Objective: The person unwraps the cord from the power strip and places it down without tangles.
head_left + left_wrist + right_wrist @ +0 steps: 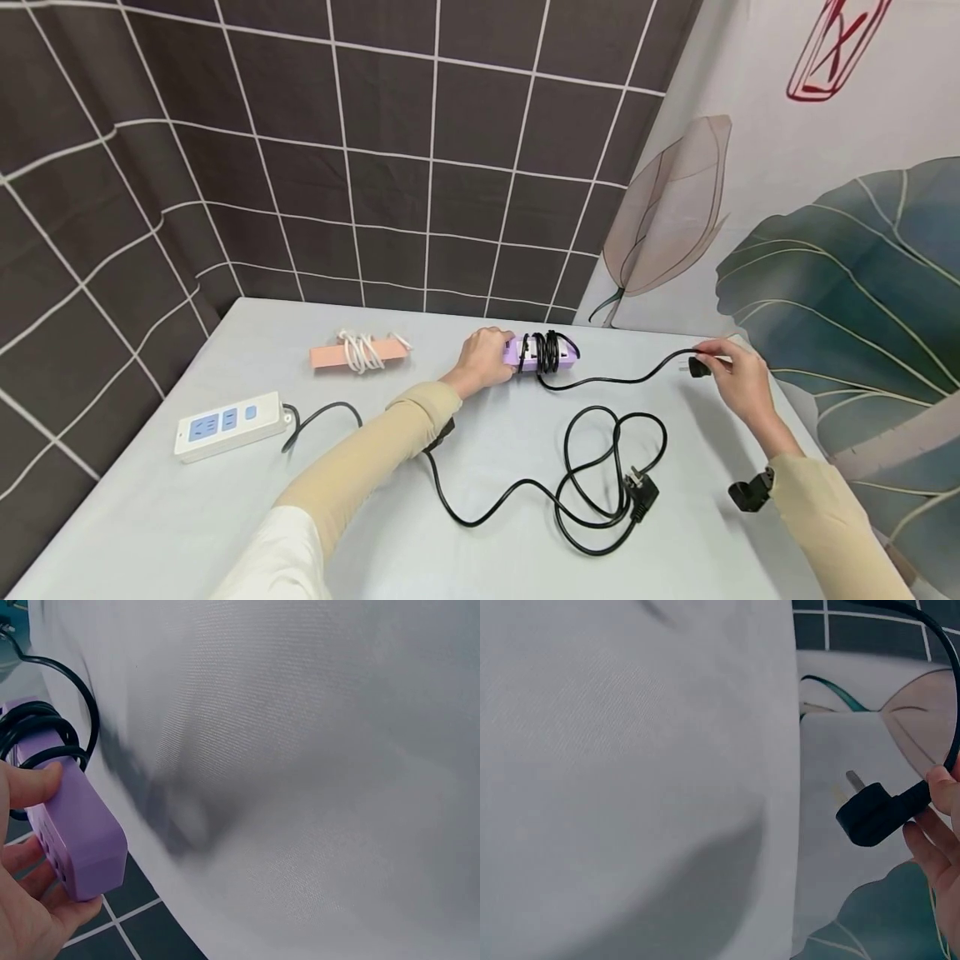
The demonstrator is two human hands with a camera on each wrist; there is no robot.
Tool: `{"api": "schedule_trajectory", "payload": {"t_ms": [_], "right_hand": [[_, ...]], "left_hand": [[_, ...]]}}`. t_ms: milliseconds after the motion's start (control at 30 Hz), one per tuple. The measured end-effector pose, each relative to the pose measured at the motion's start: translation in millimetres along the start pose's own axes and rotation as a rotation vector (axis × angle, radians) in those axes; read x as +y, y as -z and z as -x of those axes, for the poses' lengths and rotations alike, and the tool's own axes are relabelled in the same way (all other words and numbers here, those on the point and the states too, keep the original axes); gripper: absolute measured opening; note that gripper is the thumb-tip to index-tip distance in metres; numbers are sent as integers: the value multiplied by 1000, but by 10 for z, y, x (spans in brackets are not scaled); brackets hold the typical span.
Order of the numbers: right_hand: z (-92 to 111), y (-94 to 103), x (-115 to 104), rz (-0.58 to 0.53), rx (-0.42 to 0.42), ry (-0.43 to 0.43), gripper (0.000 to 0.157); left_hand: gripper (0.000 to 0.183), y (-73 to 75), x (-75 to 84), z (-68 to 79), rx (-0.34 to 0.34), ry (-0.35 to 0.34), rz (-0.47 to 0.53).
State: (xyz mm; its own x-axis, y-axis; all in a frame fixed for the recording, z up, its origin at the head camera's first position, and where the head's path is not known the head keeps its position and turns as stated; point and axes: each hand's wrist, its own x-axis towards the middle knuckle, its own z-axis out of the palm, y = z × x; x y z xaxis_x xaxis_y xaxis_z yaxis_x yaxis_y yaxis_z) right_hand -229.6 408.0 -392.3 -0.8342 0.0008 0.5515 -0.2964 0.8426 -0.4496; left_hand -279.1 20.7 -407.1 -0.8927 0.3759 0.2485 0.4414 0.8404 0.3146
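Well, purple strip (pixel 82 817): on the table (pixel 487 433) at one o'clock from its middle, as the head view shows it, with black cord (pixel 551 354) wound round its right part.
Left hand (pixel 486 357): thumb and fingers clamped on the strip's left end.
Right hand (pixel 738 375): thumb and fingers pinch the black plug (pixel 874 816) by its neck, at two o'clock.
Strip feel: likely light, hard and a bit slippery; the bare left end is a good place to hold.
Cord feel: likely bendy and springy; loops could slip.
Prongs (pixel 854 780): could bend, so hold the plug by its neck.
Pink strip (pixel 328 357): ten o'clock.
White strip (pixel 225 427): nine o'clock.
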Motion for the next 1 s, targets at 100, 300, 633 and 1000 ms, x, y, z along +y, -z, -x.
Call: {"api": "schedule_trajectory", "payload": {"t_ms": [100, 300, 633, 1000], "right_hand": [[17, -17, 57, 8, 5, 5, 13], [53, -32, 132, 102, -10, 57, 12], [109, -89, 270, 239, -31, 251, 23], [172, -134, 394, 279, -97, 268, 22]], "left_hand": [[51, -9, -6, -8, -6, 5, 2], [51, -8, -9, -9, -5, -1, 7], [50, -2, -6, -15, 0, -9, -2], [53, 2, -8, -7, -12, 7, 20]]}}
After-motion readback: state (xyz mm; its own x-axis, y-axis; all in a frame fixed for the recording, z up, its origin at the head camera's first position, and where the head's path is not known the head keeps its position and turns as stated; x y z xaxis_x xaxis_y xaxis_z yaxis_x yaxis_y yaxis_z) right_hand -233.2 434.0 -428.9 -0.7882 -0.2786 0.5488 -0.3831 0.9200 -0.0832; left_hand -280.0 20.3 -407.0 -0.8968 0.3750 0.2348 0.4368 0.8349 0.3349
